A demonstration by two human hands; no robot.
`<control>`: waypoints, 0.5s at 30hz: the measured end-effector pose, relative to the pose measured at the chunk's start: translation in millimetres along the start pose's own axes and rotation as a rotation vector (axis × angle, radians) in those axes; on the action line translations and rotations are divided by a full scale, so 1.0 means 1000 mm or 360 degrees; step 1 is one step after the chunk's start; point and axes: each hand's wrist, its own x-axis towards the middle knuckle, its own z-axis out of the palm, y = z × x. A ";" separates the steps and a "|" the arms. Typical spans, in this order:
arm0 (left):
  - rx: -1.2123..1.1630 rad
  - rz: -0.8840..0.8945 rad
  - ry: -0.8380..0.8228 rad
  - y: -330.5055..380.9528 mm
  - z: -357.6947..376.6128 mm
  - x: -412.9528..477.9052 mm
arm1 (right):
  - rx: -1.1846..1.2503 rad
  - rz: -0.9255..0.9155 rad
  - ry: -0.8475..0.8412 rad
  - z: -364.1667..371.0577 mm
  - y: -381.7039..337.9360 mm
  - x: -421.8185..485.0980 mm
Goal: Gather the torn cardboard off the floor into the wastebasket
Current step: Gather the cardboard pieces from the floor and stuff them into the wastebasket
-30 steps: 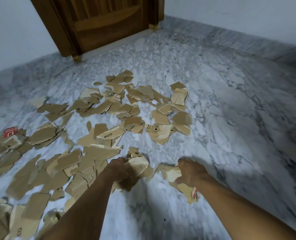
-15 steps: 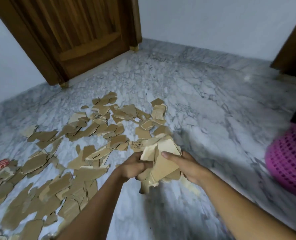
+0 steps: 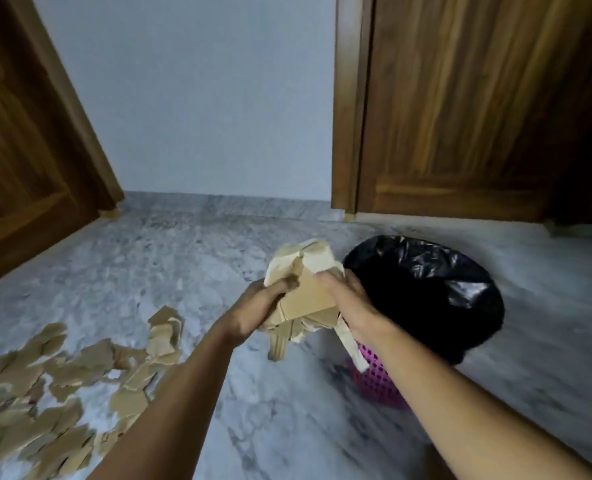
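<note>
Two bare forearms reach forward from the bottom edge. Down and to the left of the fingers, loose cardboard pieces [image 3: 62, 393] lie scattered over the grey marble floor [image 3: 280, 427], well apart from both hands.

The left hand [image 3: 253, 310] and the right hand [image 3: 351, 306] meet in the middle, raised off the floor, with a bundle of torn cardboard [image 3: 308, 299] between them. The left fingers [image 3: 282, 285] are curled into the bundle's left side and the right fingers [image 3: 325, 279] are bent over its right side, so both hands grip it from opposite sides. A pale strip hangs from the bundle beneath the right wrist, and a brown scrap dangles below the left hand.

Just right of the fingers and lower stands the wastebasket [image 3: 379, 382], pink mesh lined with a black bag [image 3: 426, 299] whose mouth gapes open. The bundle sits at the bag's left edge.

Beyond the fingers the floor runs to a pale wall [image 3: 197, 98]. A wooden door [image 3: 478, 116] stands behind the wastebasket, and another wooden door [image 3: 21, 161] stands far to the left.
</note>
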 end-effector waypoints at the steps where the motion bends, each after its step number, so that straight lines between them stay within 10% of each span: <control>1: 0.0042 0.0061 -0.0040 0.016 0.018 0.012 | 0.0010 -0.0039 0.0059 -0.022 -0.010 0.007; 11: 0.0058 0.0118 -0.0247 0.078 0.159 0.137 | 0.0011 -0.0047 0.0323 -0.196 -0.030 0.079; 15: 0.0357 0.0078 -0.0282 0.052 0.176 0.168 | -0.0547 0.0109 0.0149 -0.228 -0.009 0.094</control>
